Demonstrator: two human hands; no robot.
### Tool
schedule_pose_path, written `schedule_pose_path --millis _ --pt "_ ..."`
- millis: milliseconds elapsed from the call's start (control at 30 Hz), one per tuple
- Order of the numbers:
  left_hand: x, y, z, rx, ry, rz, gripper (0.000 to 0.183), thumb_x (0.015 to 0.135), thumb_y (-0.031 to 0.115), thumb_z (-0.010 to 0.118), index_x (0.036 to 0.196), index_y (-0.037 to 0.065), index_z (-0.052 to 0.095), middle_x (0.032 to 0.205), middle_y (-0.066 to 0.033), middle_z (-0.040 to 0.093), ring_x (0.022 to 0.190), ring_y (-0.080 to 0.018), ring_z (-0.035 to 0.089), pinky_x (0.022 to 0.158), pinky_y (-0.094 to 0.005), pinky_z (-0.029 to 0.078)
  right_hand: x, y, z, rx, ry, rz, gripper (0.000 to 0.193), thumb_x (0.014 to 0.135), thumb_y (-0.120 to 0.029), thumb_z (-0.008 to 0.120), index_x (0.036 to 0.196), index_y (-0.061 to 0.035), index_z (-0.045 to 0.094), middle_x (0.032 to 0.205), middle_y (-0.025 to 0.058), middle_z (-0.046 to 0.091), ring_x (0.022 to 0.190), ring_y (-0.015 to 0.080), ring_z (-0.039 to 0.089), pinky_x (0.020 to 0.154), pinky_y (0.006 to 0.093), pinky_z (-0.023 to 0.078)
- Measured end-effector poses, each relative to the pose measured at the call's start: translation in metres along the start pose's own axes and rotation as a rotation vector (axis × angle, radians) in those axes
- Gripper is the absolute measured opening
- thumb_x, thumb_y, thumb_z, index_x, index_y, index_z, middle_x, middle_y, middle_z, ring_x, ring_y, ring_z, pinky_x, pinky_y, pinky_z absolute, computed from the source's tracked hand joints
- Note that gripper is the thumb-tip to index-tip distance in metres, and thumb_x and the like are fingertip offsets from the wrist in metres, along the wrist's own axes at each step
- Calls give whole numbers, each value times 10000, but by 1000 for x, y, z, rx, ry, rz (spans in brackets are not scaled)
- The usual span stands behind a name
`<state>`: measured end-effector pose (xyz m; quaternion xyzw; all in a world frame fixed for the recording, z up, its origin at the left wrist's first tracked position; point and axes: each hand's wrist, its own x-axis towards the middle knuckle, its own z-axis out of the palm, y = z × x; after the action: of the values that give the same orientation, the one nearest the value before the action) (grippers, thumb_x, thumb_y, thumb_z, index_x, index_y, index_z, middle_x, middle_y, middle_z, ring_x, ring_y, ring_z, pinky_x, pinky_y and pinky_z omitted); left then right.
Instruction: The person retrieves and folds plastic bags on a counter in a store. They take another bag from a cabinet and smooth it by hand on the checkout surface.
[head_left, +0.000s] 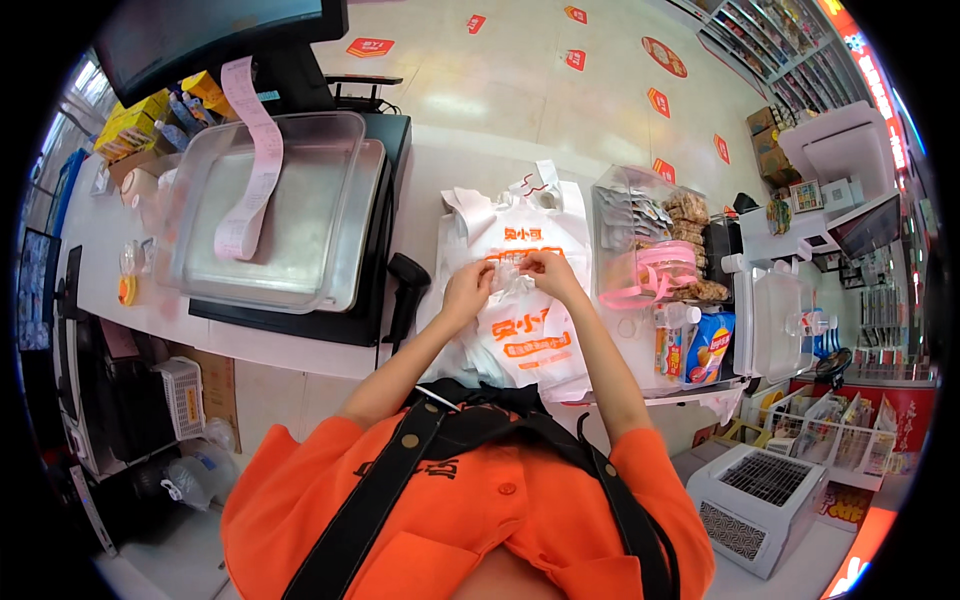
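Orange shirt (465, 505), black studded straps (370, 500)

The person's left hand (467, 292) and right hand (550, 274) pinch crinkled clear plastic (508, 279) between them, over white carrier bags (515, 368) (printed in orange) on the white desk (428, 190). Just left of the bags leans a black handheld scanner (406, 290); farther left, a long paper strip (264, 150) curls into a clear tray (310, 200). To the right, a clear bin (622, 180) holds packets and pink ribbon (655, 272), near a blue snack bag (709, 345).
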<state>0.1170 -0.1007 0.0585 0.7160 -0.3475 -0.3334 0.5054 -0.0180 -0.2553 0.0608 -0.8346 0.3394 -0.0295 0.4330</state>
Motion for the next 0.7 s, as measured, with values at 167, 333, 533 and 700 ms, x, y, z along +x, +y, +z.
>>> schedule_pose_path --millis 167,333,533,700 --pt "-6 -3 2 258 -10 183 282 811 200 622 1012 12 563 887 -149 620 798 -304 612 706 -376 479 -24 -14 -9 424 12 147 294 781 -66 631 1074 -70 607 861 59 624 724 112 580 645 256 471" --pt "-21 14 14 87 -38 115 373 782 248 671 1053 21 554 877 -97 581 743 -228 567 684 -324 468 -43 -25 -3 -126 151 -18 370 668 -145 729 1017 -96 618 915 89 610 823 211 610 687 349 499" --pt "-56 29 16 258 -163 462 265 798 216 643 1022 85 593 901 -88 592 745 -238 551 669 -341 448 -41 -18 15 -313 163 -93 205 652 -152 713 793 -57 598 895 94 546 824 294 580 682 380 475" --pt "-63 24 13 390 -100 602 239 704 105 666 937 76 620 831 -53 633 740 -251 561 661 -362 447 -51 -25 -29 -136 245 17 262 697 -172 722 800 -35 524 672 88 540 641 230 557 585 342 445"
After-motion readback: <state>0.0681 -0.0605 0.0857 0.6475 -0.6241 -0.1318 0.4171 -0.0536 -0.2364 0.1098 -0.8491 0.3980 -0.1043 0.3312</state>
